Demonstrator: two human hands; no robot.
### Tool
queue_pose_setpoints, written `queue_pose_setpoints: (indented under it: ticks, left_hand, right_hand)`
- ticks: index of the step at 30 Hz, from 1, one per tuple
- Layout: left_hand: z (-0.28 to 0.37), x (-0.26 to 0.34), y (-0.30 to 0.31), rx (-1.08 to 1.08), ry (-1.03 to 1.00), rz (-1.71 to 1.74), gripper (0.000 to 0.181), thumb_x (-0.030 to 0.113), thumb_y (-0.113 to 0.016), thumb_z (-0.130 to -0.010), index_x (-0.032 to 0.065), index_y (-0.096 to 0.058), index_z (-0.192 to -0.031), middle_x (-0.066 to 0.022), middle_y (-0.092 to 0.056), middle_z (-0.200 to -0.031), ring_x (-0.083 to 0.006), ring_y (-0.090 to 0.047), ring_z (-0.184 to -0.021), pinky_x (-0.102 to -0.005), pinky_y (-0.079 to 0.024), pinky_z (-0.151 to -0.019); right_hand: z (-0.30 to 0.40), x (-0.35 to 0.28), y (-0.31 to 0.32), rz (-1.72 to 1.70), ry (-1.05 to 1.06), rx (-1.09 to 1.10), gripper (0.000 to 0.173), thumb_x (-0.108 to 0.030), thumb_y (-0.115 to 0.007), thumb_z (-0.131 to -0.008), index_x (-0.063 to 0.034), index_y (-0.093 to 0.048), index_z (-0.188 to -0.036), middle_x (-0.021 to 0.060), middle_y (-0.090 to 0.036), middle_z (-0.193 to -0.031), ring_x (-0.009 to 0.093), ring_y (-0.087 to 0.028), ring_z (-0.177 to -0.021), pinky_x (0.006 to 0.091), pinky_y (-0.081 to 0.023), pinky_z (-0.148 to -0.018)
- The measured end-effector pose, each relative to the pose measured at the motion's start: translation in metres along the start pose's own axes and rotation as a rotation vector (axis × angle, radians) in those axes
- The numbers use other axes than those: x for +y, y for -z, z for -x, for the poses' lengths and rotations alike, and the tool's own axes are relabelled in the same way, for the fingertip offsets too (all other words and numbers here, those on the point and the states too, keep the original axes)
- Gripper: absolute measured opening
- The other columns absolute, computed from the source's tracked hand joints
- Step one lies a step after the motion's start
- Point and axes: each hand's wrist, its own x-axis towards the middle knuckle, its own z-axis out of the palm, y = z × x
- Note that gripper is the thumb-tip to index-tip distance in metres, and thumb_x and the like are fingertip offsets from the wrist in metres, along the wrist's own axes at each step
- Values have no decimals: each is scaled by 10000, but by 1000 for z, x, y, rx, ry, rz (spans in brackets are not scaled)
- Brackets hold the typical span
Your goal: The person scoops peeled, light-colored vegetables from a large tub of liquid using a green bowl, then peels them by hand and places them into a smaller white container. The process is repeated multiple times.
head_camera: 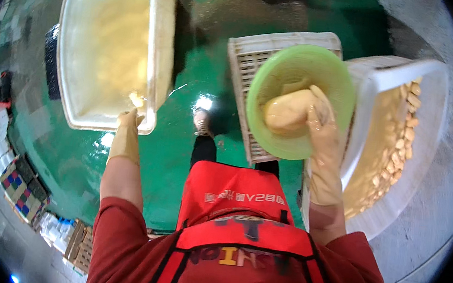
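Observation:
My left hand [129,122], in a pale rubber glove, is at the near rim of a large white plastic tub [160,45] of cloudy yellowish liquid; its fingers look curled at the rim, their grip unclear. My right hand [321,109], gloved too, reaches into a green plastic basin [265,75] and holds a large, wet, pale yellow lump [288,110], its exact kind unclear. The basin rests on a white slatted plastic crate [250,64]. To its right, a white tub [426,103] contains brownish liquid and many pale oval pieces [409,134] along its far side.
The green floor [172,152] is wet and shiny between the tubs. Wooden pallets [79,246] and stacked goods [21,191] stand at the lower left. A dark object [52,63] lies beside the left tub. A thin line or hose [423,267] crosses the grey floor at the lower right.

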Motion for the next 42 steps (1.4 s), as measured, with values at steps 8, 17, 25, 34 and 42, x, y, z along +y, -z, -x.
queue_pose_setpoints:
  ticks: [8,17,25,34,42]
  left_hand:
    - [338,104,-119,-546,-1409,-148,454,9,-816,-883,37,-685,-1317,-137,-746,-1197,-199,-730,-1048,-307,-590,-892]
    - [415,94,-221,-411,-1347,-1100,1129,380,-910,-709,115,-307,-1626,-210,-574,-1455,-421,-616,-1262,-476,-519,-1041]
    - [432,113,-202,-718,-1246,-731,1211,302,-941,-627,96,-312,-1641,-229,-529,-1499,-440,-528,-1357,-491,-465,-1127]
    - [462,123,-193,-1015,-1001,-329,1218,189,-986,-590,38,-353,-1619,-208,-528,-1489,-339,-539,-1372,-414,-465,-1131]
    - [459,130,-181,-1350,-557,10,1130,196,-983,-631,33,-403,-1586,-113,-591,-1422,-233,-586,-1292,-358,-474,-1101]
  right_hand:
    - [-13,4,11,-326,-407,84,357,-277,-670,-1023,-41,-694,-1289,27,-716,-1066,97,-617,-905,252,-486,-867]
    - [-27,10,23,-895,-418,-5,415,-450,-595,-1045,-96,-672,-1250,81,-723,-1134,182,-695,-1075,309,-507,-934]
    - [0,-2,22,-722,187,101,363,-217,-622,-1055,-59,-658,-1380,85,-708,-1289,197,-648,-1179,326,-479,-1071]
    - [-20,-18,38,-379,206,125,276,-166,-640,-1034,-67,-731,-1275,43,-764,-1121,170,-684,-1066,331,-540,-962]
    - [-8,-45,54,-937,61,7,396,-286,-712,-1020,-35,-684,-1325,65,-749,-1215,149,-679,-1073,308,-524,-983]
